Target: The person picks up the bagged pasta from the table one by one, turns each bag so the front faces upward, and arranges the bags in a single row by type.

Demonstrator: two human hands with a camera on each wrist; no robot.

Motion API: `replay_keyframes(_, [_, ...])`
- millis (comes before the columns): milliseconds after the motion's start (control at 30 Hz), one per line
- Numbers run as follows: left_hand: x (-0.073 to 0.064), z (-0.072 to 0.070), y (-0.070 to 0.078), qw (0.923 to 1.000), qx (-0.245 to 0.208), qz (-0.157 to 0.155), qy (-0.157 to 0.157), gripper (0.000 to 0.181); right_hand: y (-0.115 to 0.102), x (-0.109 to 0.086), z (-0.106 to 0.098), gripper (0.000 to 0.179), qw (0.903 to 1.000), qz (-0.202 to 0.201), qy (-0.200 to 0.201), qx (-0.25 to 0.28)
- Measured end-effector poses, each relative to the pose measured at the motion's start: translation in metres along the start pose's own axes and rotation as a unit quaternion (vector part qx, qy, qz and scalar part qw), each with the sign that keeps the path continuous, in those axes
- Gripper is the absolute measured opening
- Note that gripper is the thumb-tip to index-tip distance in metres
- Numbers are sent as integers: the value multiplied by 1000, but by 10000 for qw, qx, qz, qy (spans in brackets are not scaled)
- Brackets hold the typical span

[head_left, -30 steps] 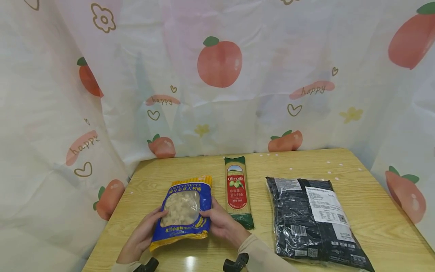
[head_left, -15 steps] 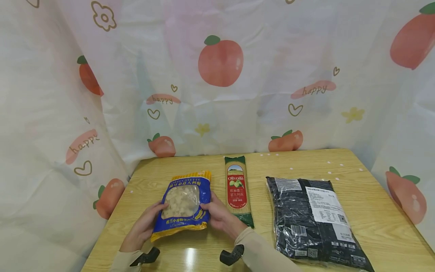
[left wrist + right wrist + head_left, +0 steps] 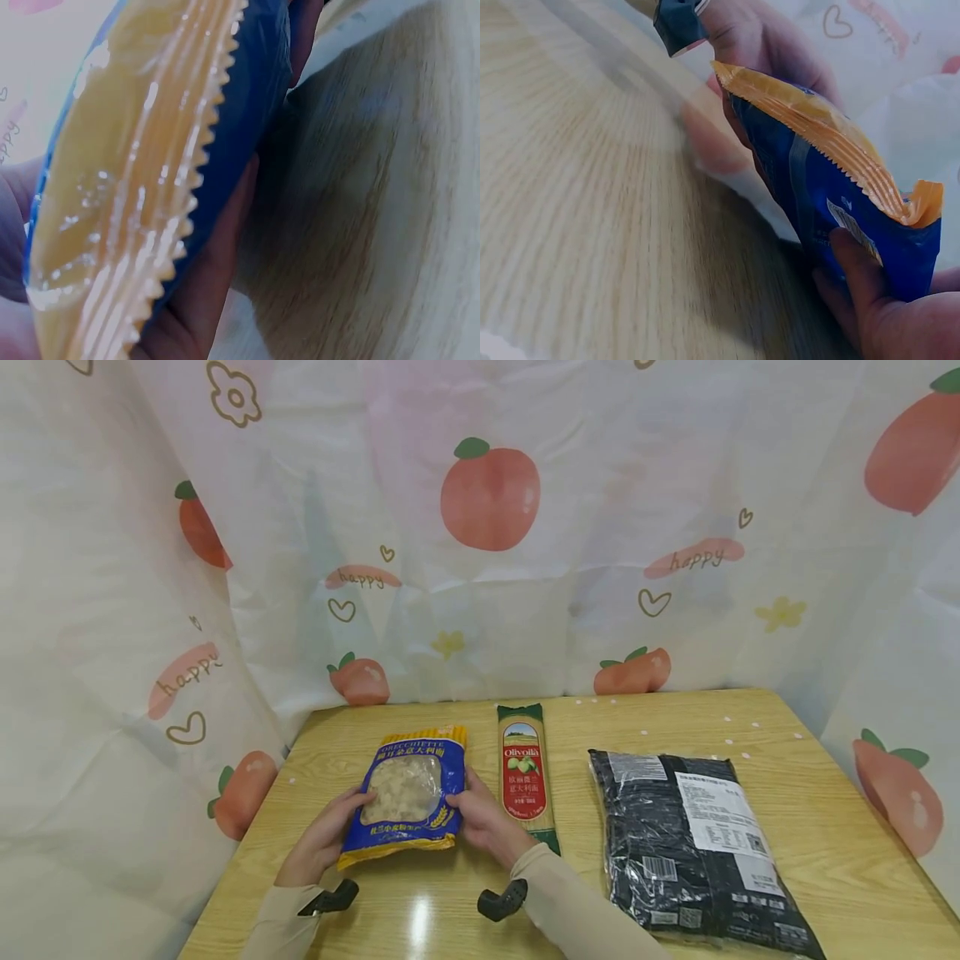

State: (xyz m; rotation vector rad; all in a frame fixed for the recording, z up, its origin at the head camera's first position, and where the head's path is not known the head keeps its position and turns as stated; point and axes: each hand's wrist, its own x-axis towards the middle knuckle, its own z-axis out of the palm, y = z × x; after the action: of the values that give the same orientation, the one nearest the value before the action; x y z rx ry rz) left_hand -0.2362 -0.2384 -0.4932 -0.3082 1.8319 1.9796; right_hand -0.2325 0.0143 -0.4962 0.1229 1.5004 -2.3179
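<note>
Both hands hold a blue and yellow bag of orecchiette pasta (image 3: 405,789), with pale pasta showing through its clear window. My left hand (image 3: 322,839) grips the left side, thumb on the front. At the right side my right hand (image 3: 486,817) grips it, thumb on the front and fingers behind. The bag leans back, its lower end toward me. In the left wrist view the crimped yellow end of the bag (image 3: 142,165) fills much of the frame. From the right wrist, fingers (image 3: 859,274) press the blue back of the bag beside a barcode label.
Just right of the hands, a green-ended packet of spaghetti (image 3: 522,772) lies on the wooden table (image 3: 577,893). Farther right lies a large black plastic package (image 3: 675,852) with white labels. A fruit-print curtain (image 3: 525,610) hangs behind and at the sides.
Both hands have carried the pasta bag a little upward and away from me. The spaghetti packet and black package have stayed in place.
</note>
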Motion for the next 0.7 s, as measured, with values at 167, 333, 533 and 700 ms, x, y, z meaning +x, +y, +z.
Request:
replay_keyframes(167, [7,0,-1,10000,2,-17,58,76,1,6,0,82,9999,-53,68,-63])
replay_keyframes(333, [14,-1,0,9999,106,61,5,73,-1,10,-1,82,9998,-34,176,-106])
replay_keyframes(533, [19,-2,2,9994,256,202,-97,67,-2,13,-1,82,9994,-19,286,-171])
replay_keyframes(700, [20,-2,4,9990,359,247,-78,67,-2,16,1,81,9994,-59,285,-171])
